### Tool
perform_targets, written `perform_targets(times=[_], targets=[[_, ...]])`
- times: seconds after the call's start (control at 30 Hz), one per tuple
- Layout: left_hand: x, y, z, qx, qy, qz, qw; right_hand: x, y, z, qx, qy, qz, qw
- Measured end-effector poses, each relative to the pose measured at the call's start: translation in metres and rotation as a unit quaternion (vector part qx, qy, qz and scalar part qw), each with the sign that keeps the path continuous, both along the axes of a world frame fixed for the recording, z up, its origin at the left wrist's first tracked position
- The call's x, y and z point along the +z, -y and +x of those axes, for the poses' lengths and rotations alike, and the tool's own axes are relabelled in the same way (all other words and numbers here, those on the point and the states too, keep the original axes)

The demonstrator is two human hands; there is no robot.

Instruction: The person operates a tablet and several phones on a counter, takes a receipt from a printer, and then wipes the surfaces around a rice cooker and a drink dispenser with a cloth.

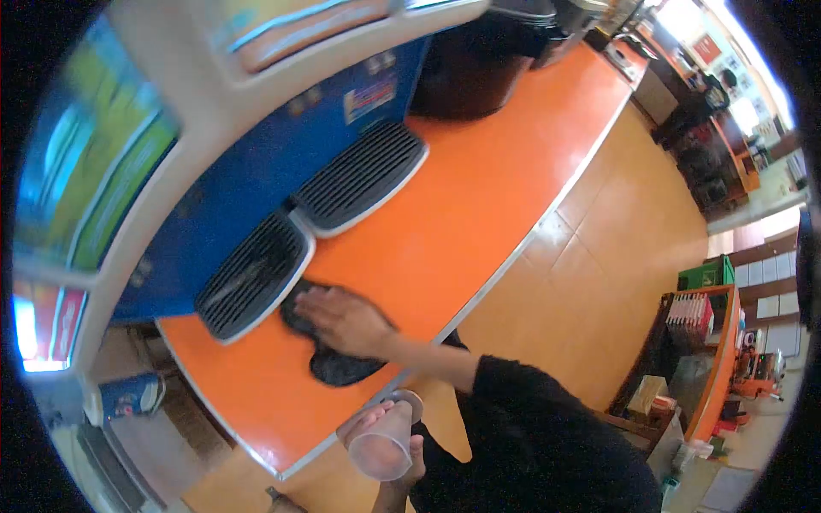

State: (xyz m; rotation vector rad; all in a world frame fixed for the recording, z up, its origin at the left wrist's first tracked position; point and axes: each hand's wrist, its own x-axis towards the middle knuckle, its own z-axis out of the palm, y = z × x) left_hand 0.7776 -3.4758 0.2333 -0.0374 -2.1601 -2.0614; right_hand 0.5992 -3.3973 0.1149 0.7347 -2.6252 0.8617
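My right hand (pixel 346 323) lies flat, fingers stretched out, on a dark, bunched cloth (pixel 342 368) on the orange counter (pixel 462 197). The cloth sits beside the nearer of two black ribbed drip trays (pixel 255 278); the farther tray (pixel 359 178) adjoins it. Below, near the counter's metal edge, my left hand (pixel 416 457) is wrapped round a translucent plastic cup (pixel 380 451), tilted with its wide round end toward the camera. A small round disc shows at the cup's far end; part of that hand is hidden behind the cup.
A blue and white drinks machine (pixel 256 162) stands behind the trays. A large dark bin-like container (pixel 470 73) is farther along the counter. Tiled floor (pixel 590 256) lies to the right, with shelves (pixel 714 342) beyond. Another person (pixel 697 107) stands in the far background.
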Motion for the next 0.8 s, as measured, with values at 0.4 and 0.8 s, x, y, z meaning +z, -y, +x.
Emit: perform_targets(times=[0.4,0.8], targets=[[-0.031,-0.191,-0.077,-0.078,0.037,0.116,0.989,-0.010,-0.551,-0.073,-0.450,-0.026,0.116,0.885],[-0.064,-0.263,-0.149,-0.224,-0.079,-0.060,0.970,-0.006,-0.237,-0.007,0.000,0.087,-0.095,0.992]])
